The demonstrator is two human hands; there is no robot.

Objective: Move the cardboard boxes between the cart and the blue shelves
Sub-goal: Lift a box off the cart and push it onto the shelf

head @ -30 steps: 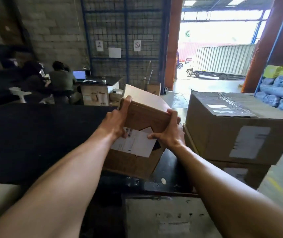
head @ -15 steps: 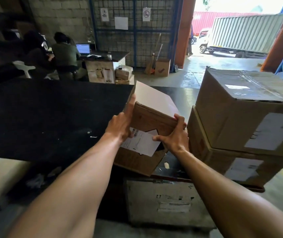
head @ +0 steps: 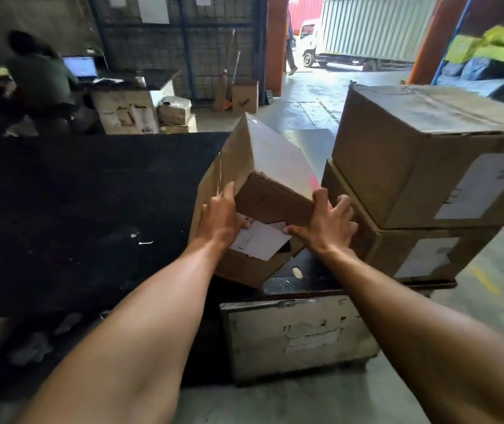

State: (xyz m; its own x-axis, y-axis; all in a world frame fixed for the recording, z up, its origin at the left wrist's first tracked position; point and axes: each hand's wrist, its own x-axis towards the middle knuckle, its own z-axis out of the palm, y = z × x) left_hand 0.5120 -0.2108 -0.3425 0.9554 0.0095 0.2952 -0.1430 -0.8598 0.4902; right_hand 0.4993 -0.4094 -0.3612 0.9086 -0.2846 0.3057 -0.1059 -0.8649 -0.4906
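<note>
Gripping from both sides, the two hands have a small cardboard box (head: 257, 191) tilted up on one corner. Left hand (head: 218, 217) is wrapped over the near left edge, thumb pressed by the white label (head: 260, 241) on the near face, that grip clamped firmly on the box. Right hand (head: 325, 223) is spread wide, thumb on the label side, one finger hooked up on the right edge, the others splayed out and loose, so its grip is half apart but touching the box. The box leans away, its pale top face angled toward the doorway, its low corner down over the dark surface (head: 76, 209), and I cannot tell whether it touches.

Just beside it on the right, two large cardboard boxes sit stacked, the upper box (head: 422, 154) squarely on the lower box (head: 397, 249), both with pale labels. Below the hands stands a scuffed grey metal crate (head: 296, 335) on the concrete floor (head: 305, 402). Far back, a seated person (head: 41, 75) faces a laptop (head: 81, 66), a wire mesh partition (head: 183, 47) rises behind, and through the open doorway a truck (head: 367, 32) is parked in daylight.
</note>
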